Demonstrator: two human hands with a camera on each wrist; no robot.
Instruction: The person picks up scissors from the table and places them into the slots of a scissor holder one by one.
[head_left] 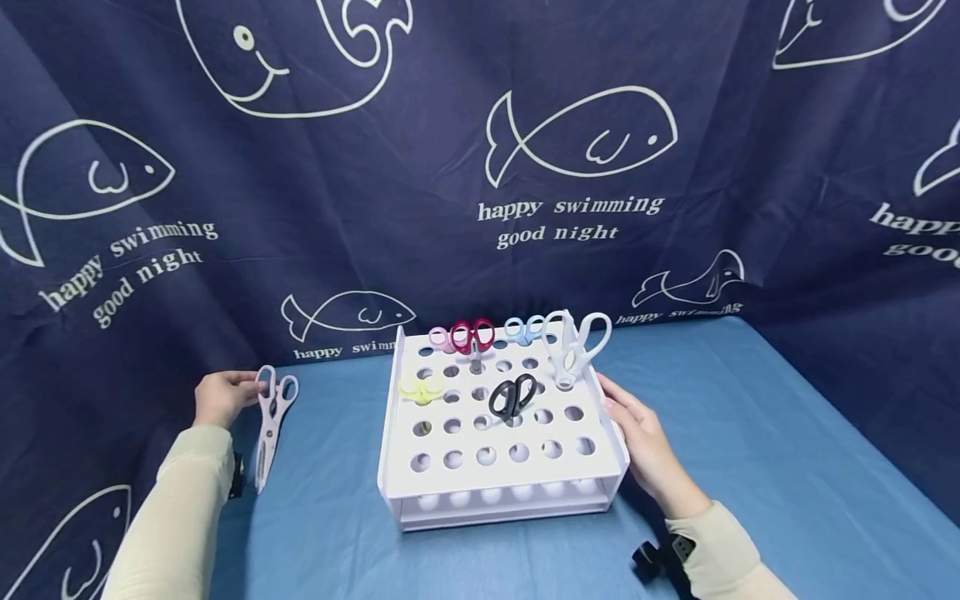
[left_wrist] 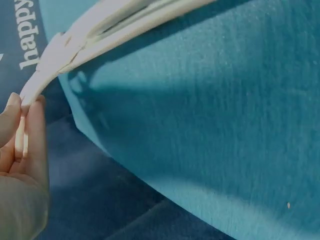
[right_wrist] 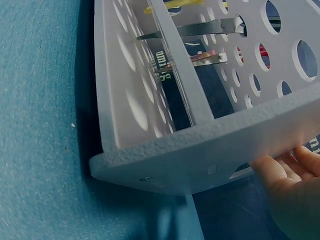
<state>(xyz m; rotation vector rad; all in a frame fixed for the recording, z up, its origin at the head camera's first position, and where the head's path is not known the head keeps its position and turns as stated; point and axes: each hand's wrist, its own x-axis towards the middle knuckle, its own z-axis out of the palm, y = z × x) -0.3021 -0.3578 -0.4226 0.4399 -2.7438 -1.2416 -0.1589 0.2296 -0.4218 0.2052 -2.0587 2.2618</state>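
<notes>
At the left, my left hand (head_left: 221, 398) pinches one handle loop of white scissors (head_left: 268, 435), whose blades point down toward me. The left wrist view shows thumb and fingers on that loop. A white rack (head_left: 468, 479) with rows of round holes stands at the middle of the table. My right hand (head_left: 651, 450) rests against its right side, fingers extended along the panel. Scissors stand in the holes: black scissors (head_left: 510, 400), red scissors (head_left: 472, 337), yellow scissors (head_left: 422, 389), pink scissors (head_left: 439, 337), light blue scissors (head_left: 524, 330) and larger pale scissors (head_left: 567, 358).
A blue cloth (head_left: 750, 467) covers the table. Dark blue curtain (head_left: 420, 225) with fish drawings hangs right behind the rack and along both sides. In the right wrist view, scissor blades (right_wrist: 205, 28) reach down through the rack's top plate (right_wrist: 255, 52).
</notes>
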